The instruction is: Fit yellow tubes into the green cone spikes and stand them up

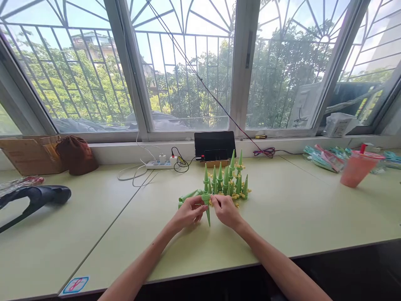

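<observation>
A green plastic watering spike [208,216] hangs point down just above the table, its wide collar uppermost. My left hand [187,214] is closed around the collar from the left, thumb in front. On the other side, my right hand [228,212] pinches close against the collar; whatever lies between its fingertips is hidden. Behind the hands stands a cluster of similar green spikes [225,180], points up, with small yellow valve-like parts [245,195] at their bases. Loose green pieces [187,195] lie beside my left hand, partly covered by it.
A dark tablet [214,144] stands behind the spikes, near a power strip [159,164] with cables. To the right are a red cup [360,169] and plastic-wrapped bundles [324,159]. A brown pouch [77,155], a cardboard box [29,156] and a black curved object [37,197] sit left.
</observation>
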The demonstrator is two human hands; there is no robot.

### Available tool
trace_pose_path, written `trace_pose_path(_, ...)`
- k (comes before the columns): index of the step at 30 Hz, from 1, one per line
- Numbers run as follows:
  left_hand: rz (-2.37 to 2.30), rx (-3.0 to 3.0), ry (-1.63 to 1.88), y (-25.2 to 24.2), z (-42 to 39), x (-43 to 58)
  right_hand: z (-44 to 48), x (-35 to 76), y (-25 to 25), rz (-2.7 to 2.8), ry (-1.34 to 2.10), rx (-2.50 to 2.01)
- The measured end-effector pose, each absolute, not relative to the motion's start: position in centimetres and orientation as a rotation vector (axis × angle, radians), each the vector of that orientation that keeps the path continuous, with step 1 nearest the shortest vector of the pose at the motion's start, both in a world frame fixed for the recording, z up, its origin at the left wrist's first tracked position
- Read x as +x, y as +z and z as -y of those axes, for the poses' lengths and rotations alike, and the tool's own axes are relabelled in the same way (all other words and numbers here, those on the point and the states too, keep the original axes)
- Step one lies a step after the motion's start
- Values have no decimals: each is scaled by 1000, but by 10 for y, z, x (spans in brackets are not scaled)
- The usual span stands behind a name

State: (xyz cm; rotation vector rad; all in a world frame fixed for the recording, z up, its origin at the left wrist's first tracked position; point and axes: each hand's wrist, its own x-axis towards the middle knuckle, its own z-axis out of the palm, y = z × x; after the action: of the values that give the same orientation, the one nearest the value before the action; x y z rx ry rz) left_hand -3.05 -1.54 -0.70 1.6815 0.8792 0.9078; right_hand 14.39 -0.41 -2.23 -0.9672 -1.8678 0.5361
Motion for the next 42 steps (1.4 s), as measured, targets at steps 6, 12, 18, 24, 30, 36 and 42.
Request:
trace_pose_path(6, -823, 1605, 933, -6, 15, -29, 5, 143, -20, 1853, 654, -930)
trace_pose_path(12, -757, 1553, 917, -6, 15, -31, 7, 143, -18, 1848, 807, -798)
trace_pose_path(18, -747, 1532, 959, -2, 18, -33, 14, 145, -13, 1906, 794, -766)
trace_pose_path(24, -757, 1556, 966, -2, 18, -33, 15, 145, -14, 1961, 747, -796)
trace_pose_path(30, -783, 1583, 985, -7, 15, -33, 13, 144, -15, 1952, 676, -845)
trace_pose_path(36, -777, 1597, 981, -6, 16, -31, 12, 144, -18, 1977, 668, -826)
trace_pose_path(42, -776, 1579, 958, -5, 18, -31, 13, 144, -18, 2021, 682, -786)
